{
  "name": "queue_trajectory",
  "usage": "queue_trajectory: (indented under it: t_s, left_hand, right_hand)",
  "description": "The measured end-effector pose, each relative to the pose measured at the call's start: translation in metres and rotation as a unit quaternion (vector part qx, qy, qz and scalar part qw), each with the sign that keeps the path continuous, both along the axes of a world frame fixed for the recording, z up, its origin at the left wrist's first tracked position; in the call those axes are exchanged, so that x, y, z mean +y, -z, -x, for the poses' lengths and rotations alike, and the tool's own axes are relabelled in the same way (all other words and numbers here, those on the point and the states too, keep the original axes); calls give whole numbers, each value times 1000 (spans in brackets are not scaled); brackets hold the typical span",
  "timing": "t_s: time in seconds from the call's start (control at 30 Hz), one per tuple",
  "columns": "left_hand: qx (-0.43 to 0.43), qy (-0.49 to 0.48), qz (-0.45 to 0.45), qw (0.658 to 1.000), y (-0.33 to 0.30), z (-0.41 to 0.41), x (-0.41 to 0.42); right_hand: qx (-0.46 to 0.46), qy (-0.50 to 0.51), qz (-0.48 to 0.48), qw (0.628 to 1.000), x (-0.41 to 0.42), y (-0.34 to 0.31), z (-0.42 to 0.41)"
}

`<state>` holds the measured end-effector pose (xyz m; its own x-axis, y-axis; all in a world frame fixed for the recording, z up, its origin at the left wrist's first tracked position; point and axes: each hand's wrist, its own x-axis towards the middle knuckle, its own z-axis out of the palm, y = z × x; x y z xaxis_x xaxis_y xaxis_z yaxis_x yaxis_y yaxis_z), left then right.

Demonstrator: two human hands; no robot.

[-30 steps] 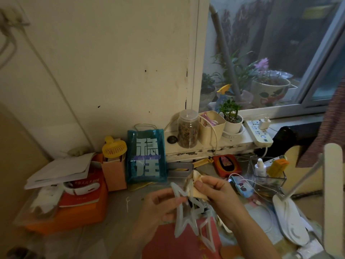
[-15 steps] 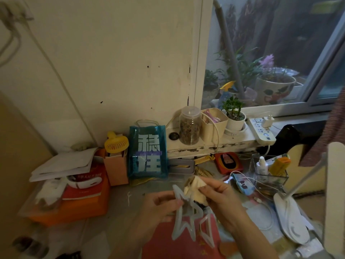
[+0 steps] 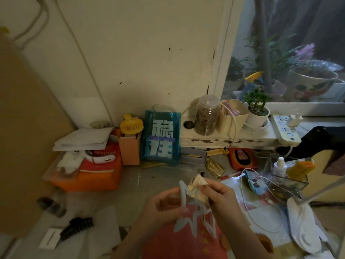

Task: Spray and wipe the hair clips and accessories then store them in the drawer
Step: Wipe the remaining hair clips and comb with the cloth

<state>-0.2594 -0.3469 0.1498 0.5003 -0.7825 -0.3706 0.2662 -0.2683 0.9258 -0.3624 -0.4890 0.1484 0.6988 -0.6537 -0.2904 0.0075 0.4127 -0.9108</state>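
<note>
Fingers (image 3: 168,206) pinch star clip (image 3: 186,212); lidded jar (image 3: 206,116) holds brown bits.

Cream wall (image 3: 140,53), window (image 3: 291,43) rt, dim light.

Cluttered bench (image 3: 130,195) against a cream wall. At left, an orange box (image 3: 89,176) w/ papers (image 3: 84,139) stacked on top. Beside it a yellow handheld fan (image 3: 131,126) stands in a peach carton, next to a teal bag (image 3: 161,141) w/ white characters. On the ledge behind: clear jar (image 3: 207,116) of dried bits, beige tub (image 3: 233,116), small potted plant (image 3: 256,111), white power strip (image 3: 285,130). At right, a clear tray (image 3: 287,174) holding a small white bottle.
</note>
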Motion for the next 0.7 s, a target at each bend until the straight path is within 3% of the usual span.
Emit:
queue_trajectory:
  t_s: [0.13,0.47,0.7]
  left_hand:
    - [26,-55,6,998,8,7,15]
    - [41,-153,-38,987,25,9,80]
    - [60,-152,-59,985,40,-19,106]
  right_hand:
    - [28,-15,-15,999,7,16,-8]
    - [81,-167,-15,983,52,41,-36]
    - [107,-157,73,979,68,56,-57]
